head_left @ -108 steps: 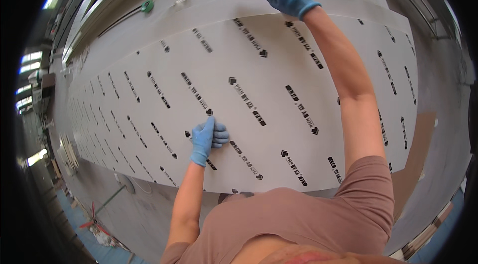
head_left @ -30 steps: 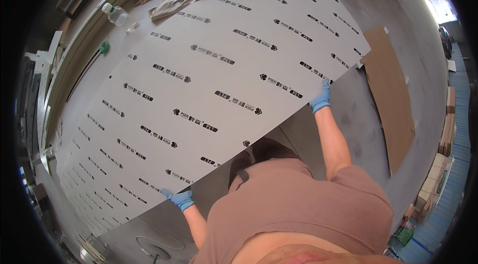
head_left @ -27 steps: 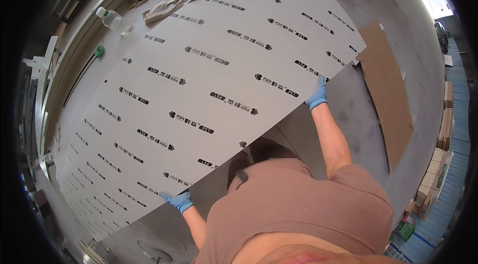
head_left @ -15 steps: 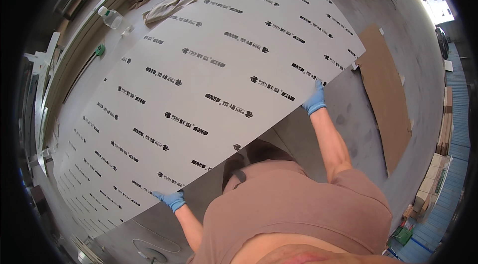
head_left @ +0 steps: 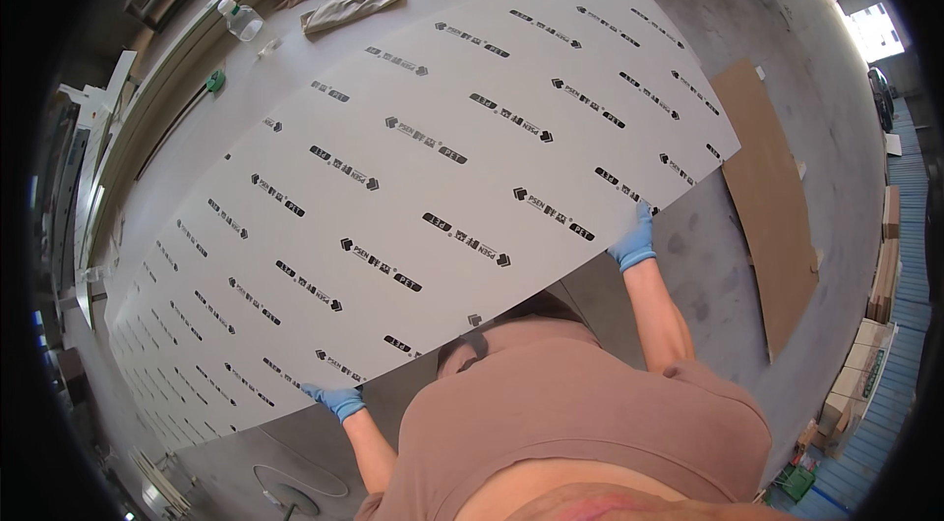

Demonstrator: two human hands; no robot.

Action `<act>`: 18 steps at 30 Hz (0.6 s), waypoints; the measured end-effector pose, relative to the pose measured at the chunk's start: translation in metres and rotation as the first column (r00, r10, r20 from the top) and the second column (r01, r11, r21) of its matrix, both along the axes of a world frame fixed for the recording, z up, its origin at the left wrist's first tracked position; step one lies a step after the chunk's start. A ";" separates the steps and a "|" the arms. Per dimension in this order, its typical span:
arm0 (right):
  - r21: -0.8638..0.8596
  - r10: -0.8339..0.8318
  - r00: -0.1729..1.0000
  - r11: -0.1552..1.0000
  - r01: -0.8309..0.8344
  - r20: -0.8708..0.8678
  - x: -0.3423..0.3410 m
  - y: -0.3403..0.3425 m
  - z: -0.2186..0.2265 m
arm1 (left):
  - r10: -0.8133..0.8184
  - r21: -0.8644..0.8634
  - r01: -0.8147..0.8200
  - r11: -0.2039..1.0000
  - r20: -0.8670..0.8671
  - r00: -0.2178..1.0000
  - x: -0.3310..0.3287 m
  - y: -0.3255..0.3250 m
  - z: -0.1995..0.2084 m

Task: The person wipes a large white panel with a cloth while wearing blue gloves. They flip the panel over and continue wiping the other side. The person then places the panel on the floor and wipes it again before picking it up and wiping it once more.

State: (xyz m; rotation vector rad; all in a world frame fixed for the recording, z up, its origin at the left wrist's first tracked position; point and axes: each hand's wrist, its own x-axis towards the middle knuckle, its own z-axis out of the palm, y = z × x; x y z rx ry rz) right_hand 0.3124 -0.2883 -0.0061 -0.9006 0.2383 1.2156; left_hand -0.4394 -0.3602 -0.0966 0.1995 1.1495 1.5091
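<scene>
Grey concrete floor (head_left: 708,265) fills the right side of the frame, with a brown board (head_left: 772,216) lying flat on it at centre right and stacked cartons at the far right edge. Across the middle, from the lower left up to the upper right, stretches a large white sheet (head_left: 413,177) covered with rows of small dark printed marks; it lies over a long pale worktop (head_left: 295,59) whose bare strip shows along the upper left. Both hands wear blue gloves and grip the sheet's near edge, well apart from each other. At centre right, the right hand (head_left: 633,241) is closed over the edge close to the sheet's right corner, fingers curled onto the top face. At lower left, the left hand (head_left: 336,399) pinches the same edge, fingers wrapped around it from below. Between the two hands the edge stands clear of the grey surface beneath it. On the worktop's bare strip at the upper left stand a clear plastic bottle (head_left: 239,20) and a crumpled cloth (head_left: 354,5), both beyond the sheet's far side.
</scene>
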 end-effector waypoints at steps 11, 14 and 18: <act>0.118 0.258 0.965 0.958 -0.262 0.046 0.027 -0.008 -0.029 | 0.144 0.010 -0.144 0.990 0.028 0.989 0.059 0.024 0.066; 0.072 0.242 0.970 0.968 -0.241 -0.004 0.015 -0.002 -0.009 | 0.339 -0.106 -0.324 0.940 0.196 0.920 0.063 0.021 0.065; -0.023 0.188 0.982 0.982 -0.189 -0.035 0.004 0.004 0.006 | 0.234 0.015 -0.238 0.971 0.128 0.964 0.057 0.018 0.057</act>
